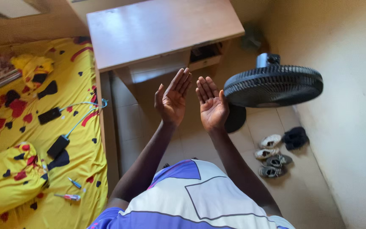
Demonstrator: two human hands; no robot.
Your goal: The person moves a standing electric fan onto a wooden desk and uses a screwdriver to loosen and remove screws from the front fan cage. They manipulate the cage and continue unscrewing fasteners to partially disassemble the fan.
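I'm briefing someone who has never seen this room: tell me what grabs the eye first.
Two bare hands, the left hand and right hand, are raised open and empty, palms up, in mid-frame above the tiled floor. Left of them spreads a bright yellow bedsheet with red and black hearts. To the right stands a black fan by the wall, with a wooden desk behind the hands.

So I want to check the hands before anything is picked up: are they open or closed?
Open. The left hand and right hand are raised with palms up, fingers extended, holding nothing.

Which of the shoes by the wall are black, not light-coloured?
The black pair, farthest up the tiled floor, nearest the fan and closest to the wall. The other shoes lined up below it are whitish or grey.
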